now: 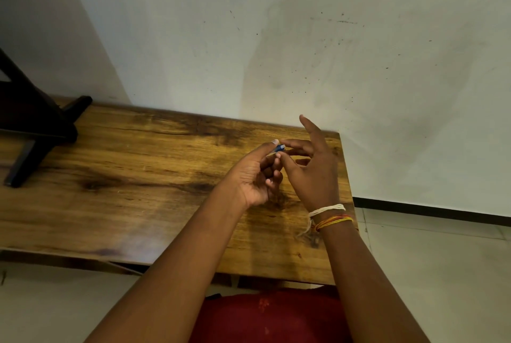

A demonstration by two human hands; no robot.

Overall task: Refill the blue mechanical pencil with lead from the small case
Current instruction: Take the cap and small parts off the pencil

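Only the blue end of the mechanical pencil (279,148) shows, poking out between my fingertips above the wooden table (138,176). My left hand (253,176) curls around the pencil, thumb on top, and hides the rest of the barrel. My right hand (312,168) meets it from the right, thumb and a fingertip pinched at the pencil's blue tip, index finger raised. I cannot tell whether a lead is between those fingers. The small lead case is not in sight.
A dark stand (36,132) with splayed feet sits on the table's far left. A marked white wall (304,52) runs directly behind. The table's right edge (347,190) lies just past my right wrist, over tiled floor (442,259).
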